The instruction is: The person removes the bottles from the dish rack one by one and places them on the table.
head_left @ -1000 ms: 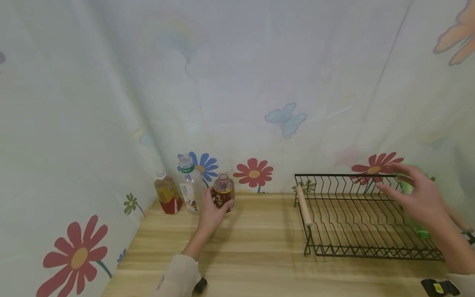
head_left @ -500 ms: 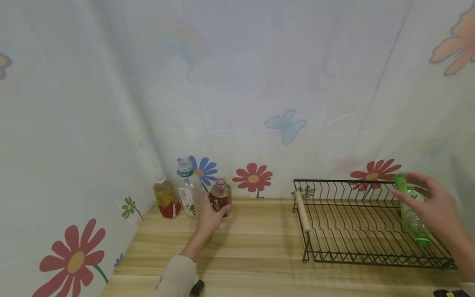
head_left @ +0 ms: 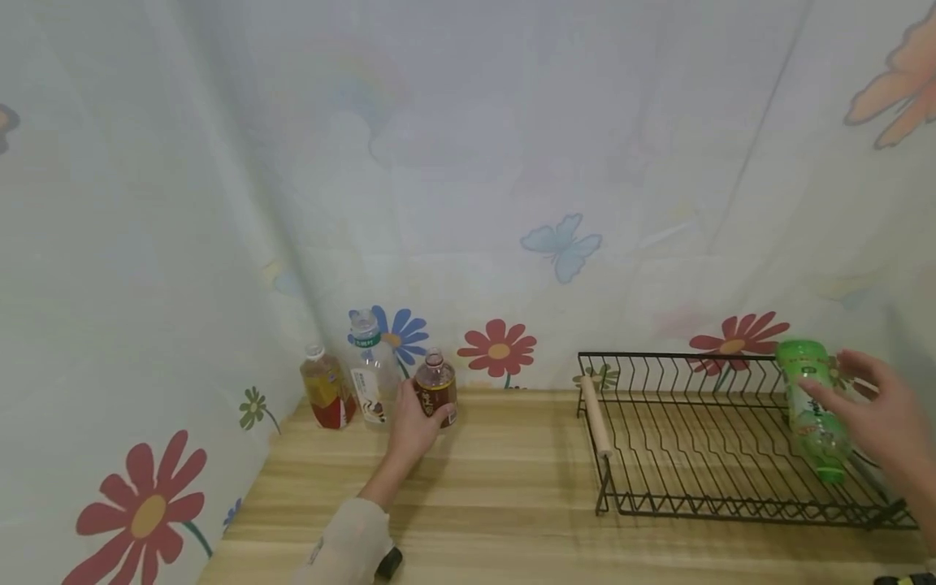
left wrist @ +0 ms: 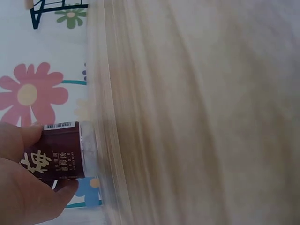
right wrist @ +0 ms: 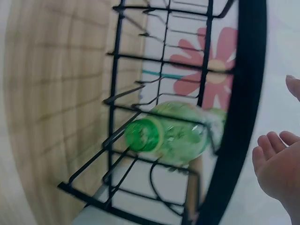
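My left hand (head_left: 412, 428) grips a small plastic drink bottle (head_left: 439, 400) with a dark red label, which stands upright on the table. The left wrist view shows thumb and fingers around its label (left wrist: 63, 150). At the right, a green plastic bottle (head_left: 813, 390) leans neck-down in a black wire dish rack (head_left: 658, 355). Beside that bottle hovers my right hand (head_left: 888, 410), fingers loosely bent and holding nothing. From the right wrist camera, a gap separates the right hand (right wrist: 279, 164) from the green bottle (right wrist: 180, 133), which lies behind the rack's wires.
Left of the held bottle stand a tall clear bottle (head_left: 373, 378) with a green neck band and a yellow-and-red labelled bottle (head_left: 329, 390). The rack has a wooden handle (head_left: 596, 418) on its left end. A flower-printed curtain (head_left: 468, 162) hangs behind the wooden table (head_left: 497, 487).
My right hand has moved right, away from the green bottle, which now shows more fully in the rack. The left hand keeps its hold on the dark red bottle.
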